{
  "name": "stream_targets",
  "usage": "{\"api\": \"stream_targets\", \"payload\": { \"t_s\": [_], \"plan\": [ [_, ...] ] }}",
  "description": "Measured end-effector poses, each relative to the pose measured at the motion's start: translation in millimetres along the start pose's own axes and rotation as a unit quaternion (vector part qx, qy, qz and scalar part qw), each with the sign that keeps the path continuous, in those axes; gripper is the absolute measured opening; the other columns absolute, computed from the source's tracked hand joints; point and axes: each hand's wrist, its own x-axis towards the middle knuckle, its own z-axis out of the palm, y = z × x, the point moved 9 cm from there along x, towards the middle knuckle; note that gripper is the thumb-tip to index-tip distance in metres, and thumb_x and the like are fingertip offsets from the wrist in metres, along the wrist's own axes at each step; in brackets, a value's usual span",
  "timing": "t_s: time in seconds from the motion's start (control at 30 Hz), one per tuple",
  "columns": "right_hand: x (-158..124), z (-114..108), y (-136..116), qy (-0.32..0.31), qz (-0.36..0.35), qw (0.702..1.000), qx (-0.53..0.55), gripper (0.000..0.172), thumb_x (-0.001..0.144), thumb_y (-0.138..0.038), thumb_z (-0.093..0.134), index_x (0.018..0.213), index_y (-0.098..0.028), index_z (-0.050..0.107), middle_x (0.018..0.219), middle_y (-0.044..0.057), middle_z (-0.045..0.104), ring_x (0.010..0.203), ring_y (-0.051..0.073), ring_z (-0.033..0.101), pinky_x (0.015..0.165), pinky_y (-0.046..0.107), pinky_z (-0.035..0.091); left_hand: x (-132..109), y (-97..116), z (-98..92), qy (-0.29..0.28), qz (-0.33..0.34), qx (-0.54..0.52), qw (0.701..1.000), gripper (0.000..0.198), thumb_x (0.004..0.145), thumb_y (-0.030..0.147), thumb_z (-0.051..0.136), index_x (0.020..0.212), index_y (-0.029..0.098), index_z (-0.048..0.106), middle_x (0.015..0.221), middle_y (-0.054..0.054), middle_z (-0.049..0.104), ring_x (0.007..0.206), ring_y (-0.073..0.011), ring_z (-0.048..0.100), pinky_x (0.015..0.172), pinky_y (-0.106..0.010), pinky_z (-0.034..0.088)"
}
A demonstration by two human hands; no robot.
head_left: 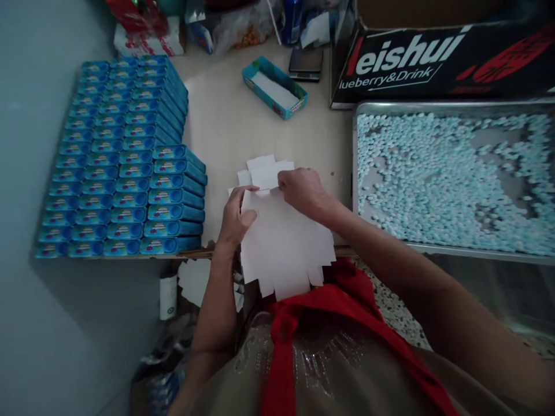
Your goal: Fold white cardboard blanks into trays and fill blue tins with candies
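A white flat cardboard box blank [288, 245] with notched tabs leans over the table's front edge toward my red apron. My left hand [236, 218] grips its upper left side, thumb on the face and fingers at the top edge. With curled fingers, my right hand [306, 189] pinches at the blank's top edge; the fingertips are partly hidden. Just beyond the hands, another white piece with flaps [262, 169] lies on the table, partly covered. Farther back is an open blue box tray [275, 86] with a white inside.
Stacked blue boxes [125, 156] fill the table's left side. To the right, a metal tray [433, 247] holds many pale blue and white tablets. Behind it stands a black carton [433, 63]. A small dark scale-like device [306, 62] and plastic bags [247, 26] sit at the back.
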Motion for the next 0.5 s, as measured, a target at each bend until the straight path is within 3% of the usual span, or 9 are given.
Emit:
{"api": "stream_targets", "payload": {
  "t_s": [0.07,0.13,0.27,0.4,0.5],
  "plan": [
    [-7,4,-3,0.001,0.000,1.000,0.000,0.029,0.092,-0.012,0.053,0.100,-0.021,0.080,0.098,0.016,0.079,0.088,0.032,0.070,0.076,0.042,0.047,1,1,4.0,-0.001,-0.011,0.009,1.000,0.048,0.071,0.019,0.061,0.118,0.022,0.071,0.125,-0.008,0.072,0.119,-0.0293,0.066,0.107,-0.045,0.055],
    [-17,6,-3,0.010,-0.014,1.000,0.018,0.033,0.092,-0.012,0.048,0.107,-0.019,0.077,0.105,0.017,0.078,0.091,0.031,0.069,0.078,0.041,0.049,-1,-6,7.9,0.032,-0.067,-0.037,0.997,0.038,0.077,0.023,0.064,0.114,0.022,0.072,0.123,-0.008,0.072,0.120,-0.0293,0.065,0.110,-0.045,0.053],
    [-20,4,6,0.032,-0.037,0.998,0.048,0.040,0.091,-0.008,0.041,0.113,-0.015,0.074,0.120,0.018,0.073,0.098,0.028,0.067,0.083,0.038,0.051,-3,-15,19.9,0.144,-0.139,-0.129,0.971,0.021,0.087,0.034,0.068,0.105,0.023,0.074,0.116,-0.008,0.072,0.118,-0.0274,0.066,0.103,-0.038,0.054],
    [-2,-4,6,0.048,-0.036,0.997,0.043,0.038,0.090,-0.006,0.042,0.108,-0.014,0.075,0.118,0.020,0.071,0.100,0.030,0.067,0.089,0.040,0.051,13,-18,39.0,0.187,-0.169,-0.196,0.948,0.019,0.090,0.040,0.071,0.096,0.023,0.070,0.102,-0.005,0.072,0.105,-0.0238,0.068,0.093,-0.033,0.055],
    [-2,-13,3,0.094,-0.038,0.994,0.050,0.045,0.087,-0.003,0.043,0.122,-0.014,0.069,0.121,0.019,0.072,0.107,0.031,0.067,0.092,0.041,0.050,20,-19,46.6,0.215,-0.178,-0.227,0.933,0.024,0.094,0.045,0.069,0.094,0.021,0.066,0.098,-0.004,0.070,0.100,-0.0214,0.067,0.090,-0.032,0.053]
  ]
}}
